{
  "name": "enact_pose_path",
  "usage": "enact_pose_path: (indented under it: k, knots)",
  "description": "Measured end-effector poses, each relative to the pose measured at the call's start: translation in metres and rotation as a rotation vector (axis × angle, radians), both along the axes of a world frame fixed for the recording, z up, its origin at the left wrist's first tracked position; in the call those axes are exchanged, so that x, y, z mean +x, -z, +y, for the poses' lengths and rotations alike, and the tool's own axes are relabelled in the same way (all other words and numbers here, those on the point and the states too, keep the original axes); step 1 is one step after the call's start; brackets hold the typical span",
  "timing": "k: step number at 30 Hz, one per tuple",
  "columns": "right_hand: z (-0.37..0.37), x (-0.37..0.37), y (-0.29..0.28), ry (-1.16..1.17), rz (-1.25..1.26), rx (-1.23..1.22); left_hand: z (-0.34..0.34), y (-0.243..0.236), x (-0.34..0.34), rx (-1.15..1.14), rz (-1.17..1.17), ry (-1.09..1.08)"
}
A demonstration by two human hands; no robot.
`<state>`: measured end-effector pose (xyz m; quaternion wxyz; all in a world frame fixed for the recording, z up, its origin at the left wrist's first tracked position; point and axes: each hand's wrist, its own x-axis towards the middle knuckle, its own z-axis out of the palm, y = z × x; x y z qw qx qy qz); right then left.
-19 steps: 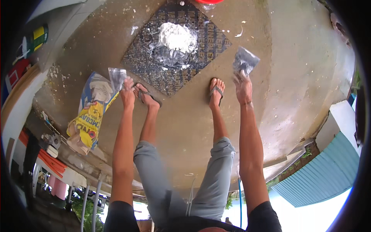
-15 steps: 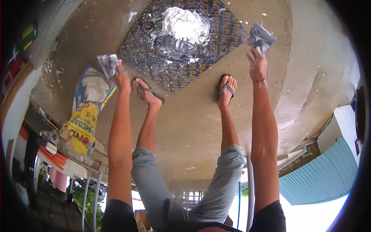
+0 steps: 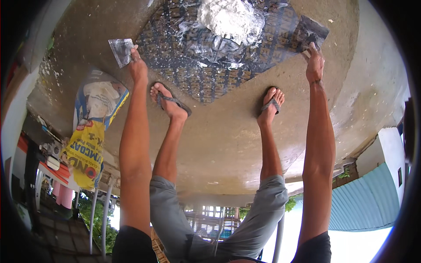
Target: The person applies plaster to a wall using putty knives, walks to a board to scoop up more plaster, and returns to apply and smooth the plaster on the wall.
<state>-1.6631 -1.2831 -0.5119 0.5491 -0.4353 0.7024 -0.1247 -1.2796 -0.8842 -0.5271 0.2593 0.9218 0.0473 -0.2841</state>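
My left hand (image 3: 138,65) is closed on a flat metal putty knife (image 3: 120,51), its blade smeared white, held out above the floor left of the board. My right hand (image 3: 315,63) grips a second, darker putty knife (image 3: 312,33) by its near edge, out over the board's right corner. Between them a mound of white powder or paste (image 3: 230,19) is heaped on a dark printed plywood board (image 3: 206,83). Wet-looking white smears spread around the mound's near side. Neither blade touches the mound.
A yellow, blue and white sack (image 3: 90,140), its top open, lies at the left. My sandalled feet (image 3: 169,101) stand apart at the board's near edges. White crumbs dot the concrete floor (image 3: 219,144). A blue-green corrugated sheet (image 3: 368,201) shows at lower right.
The view has shifted, so the mound and board sit higher and further right. Both hands still hold their putty knives; they are slightly farther apart.
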Motion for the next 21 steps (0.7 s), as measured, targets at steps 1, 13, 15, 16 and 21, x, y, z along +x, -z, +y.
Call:
enact_pose_path:
  k: [1, 13, 15, 16, 21]
  knots:
    - [-0.003, 0.001, -0.004, -0.007, -0.055, 0.066, 0.006, -0.001, 0.005, 0.013, 0.004, 0.021]
    - [-0.017, -0.033, -0.003, -0.014, 0.003, 0.187, 0.0, -0.014, 0.036, -0.127, 0.286, -0.151]
    - [-0.018, -0.034, 0.003, -0.009, -0.031, 0.18, 0.001, -0.011, 0.038, -0.117, 0.308, -0.175]
    - [-0.013, -0.029, 0.004, -0.024, -0.016, 0.18, 0.005, -0.011, 0.045, -0.107, 0.315, -0.195]
    - [-0.011, -0.029, 0.006, -0.04, 0.063, 0.179, 0.009, -0.006, 0.059, -0.063, 0.375, -0.127]
